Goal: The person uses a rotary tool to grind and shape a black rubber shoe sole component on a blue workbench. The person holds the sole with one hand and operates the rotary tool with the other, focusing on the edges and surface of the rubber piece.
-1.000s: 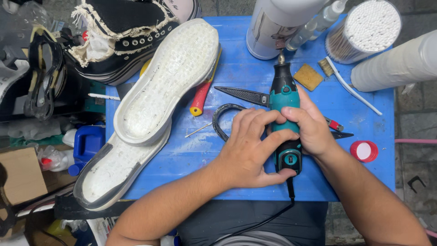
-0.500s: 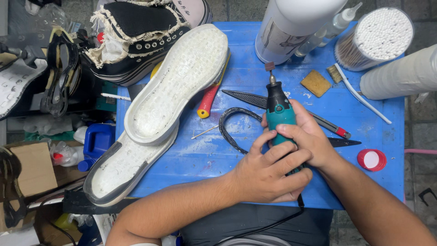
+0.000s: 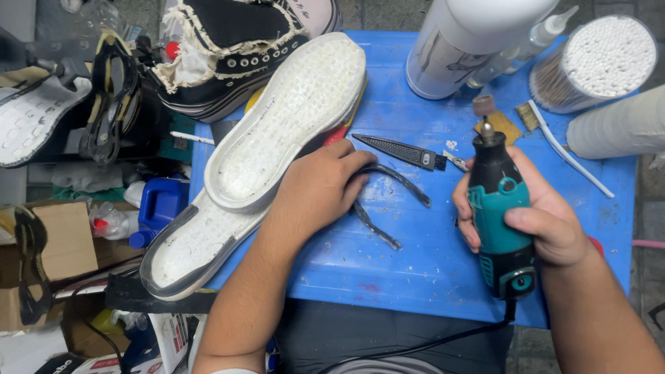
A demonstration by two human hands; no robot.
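My right hand (image 3: 537,211) grips a teal and black rotary tool (image 3: 500,208) upright over the blue table (image 3: 429,270); a small sanding drum tip (image 3: 483,106) points away from me. My left hand (image 3: 315,190) rests on the table with its fingers on a curved black rubber strip (image 3: 388,201). It lies right beside two white shoe soles: the upper sole (image 3: 287,121) overlaps the lower sole (image 3: 197,246). Whether the fingers pinch the strip is unclear.
A black textured blade tool (image 3: 398,149) lies mid-table. At the back stand a white cylinder container (image 3: 464,48), a tub of cotton swabs (image 3: 596,62), a white roll (image 3: 616,128) and a small brush (image 3: 554,138). A black sneaker upper (image 3: 228,48) sits behind the soles. Clutter fills the left floor.
My left hand let go of the rotary tool and moved left onto the black strip by the soles. My right hand now holds the tool alone, further right.
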